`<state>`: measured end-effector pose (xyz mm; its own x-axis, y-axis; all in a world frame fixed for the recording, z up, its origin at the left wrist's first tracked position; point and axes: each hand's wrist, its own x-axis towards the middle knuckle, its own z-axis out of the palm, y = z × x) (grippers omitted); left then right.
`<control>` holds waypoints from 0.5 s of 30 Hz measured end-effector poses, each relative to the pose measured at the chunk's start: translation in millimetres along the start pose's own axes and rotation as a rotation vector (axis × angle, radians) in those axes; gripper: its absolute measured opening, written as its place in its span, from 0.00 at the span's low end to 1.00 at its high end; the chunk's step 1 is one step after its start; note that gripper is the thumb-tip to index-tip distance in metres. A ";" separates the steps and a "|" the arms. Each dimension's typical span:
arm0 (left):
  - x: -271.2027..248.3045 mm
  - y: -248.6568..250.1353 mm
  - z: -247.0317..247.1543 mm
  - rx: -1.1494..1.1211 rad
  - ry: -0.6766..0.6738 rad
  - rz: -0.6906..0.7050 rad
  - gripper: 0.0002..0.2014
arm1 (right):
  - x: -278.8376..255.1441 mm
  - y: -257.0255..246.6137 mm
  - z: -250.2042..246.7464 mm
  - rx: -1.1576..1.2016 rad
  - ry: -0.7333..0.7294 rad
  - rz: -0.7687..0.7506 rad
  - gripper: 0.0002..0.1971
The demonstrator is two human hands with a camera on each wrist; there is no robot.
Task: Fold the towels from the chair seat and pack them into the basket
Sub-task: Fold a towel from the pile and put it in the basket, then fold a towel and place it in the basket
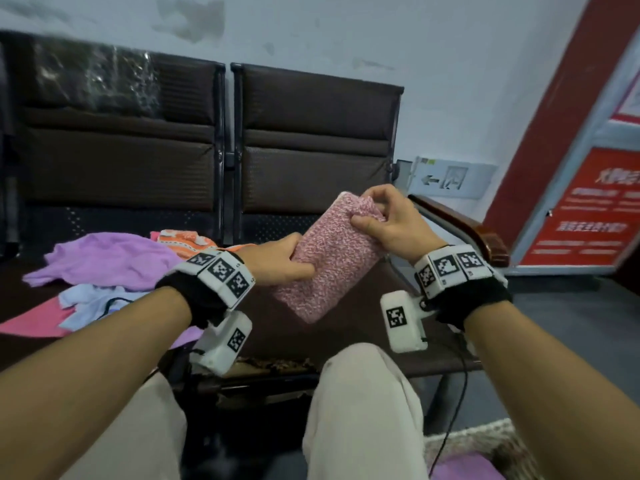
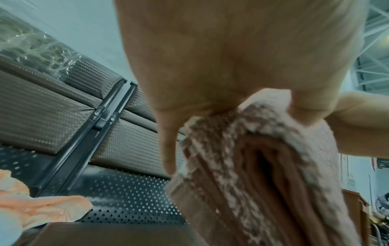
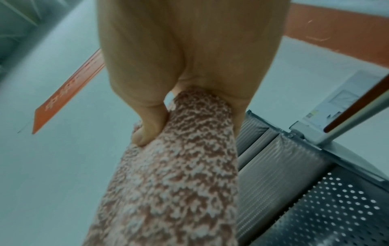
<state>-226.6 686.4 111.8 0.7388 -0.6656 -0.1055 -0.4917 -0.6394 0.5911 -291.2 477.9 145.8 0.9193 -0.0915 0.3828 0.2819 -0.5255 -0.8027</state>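
At about five o'clock of the head view, nearest the person, sat the basket [image 1: 485, 441]; the folded pink towel [image 1: 325, 258] was held above the chair seat [image 1: 346, 327]. To finish well, keeping the layers squeezed flat while lowering it seemed wise. The left hand [image 1: 277, 261] pinched its nine o'clock edge, and the right hand [image 1: 384, 220] gripped the far top corner, fingers curled. Unfolded towels [image 1: 114, 258] lay at nine o'clock.

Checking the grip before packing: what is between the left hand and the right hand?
In the head view, the folded pink towel spans the gap: the left hand grips its side, the right hand pinches its top end.
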 end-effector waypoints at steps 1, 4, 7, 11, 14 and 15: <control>1.0 7.7 2.5 0.007 0.007 0.016 0.23 | -7.2 3.3 -10.0 0.018 0.022 0.007 0.16; 11.1 41.2 16.2 0.058 0.018 0.078 0.12 | -34.9 24.0 -42.4 0.058 0.100 0.062 0.17; 28.7 81.4 44.6 0.143 -0.056 0.158 0.09 | -73.2 57.3 -78.7 0.064 0.209 0.145 0.18; 59.5 125.4 109.1 0.203 -0.217 0.293 0.11 | -141.2 115.3 -121.6 0.057 0.348 0.312 0.13; 76.5 142.5 176.8 0.188 -0.399 0.334 0.14 | -201.9 157.2 -141.0 0.016 0.376 0.462 0.11; 81.3 143.9 202.3 0.193 -0.443 0.342 0.14 | -223.2 169.0 -145.1 -0.003 0.380 0.509 0.11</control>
<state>-330.5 462.4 26.5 0.2816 -0.9168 -0.2830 -0.7735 -0.3915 0.4985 -488.5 286.7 -8.9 0.7763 -0.6239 0.0899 -0.1656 -0.3394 -0.9260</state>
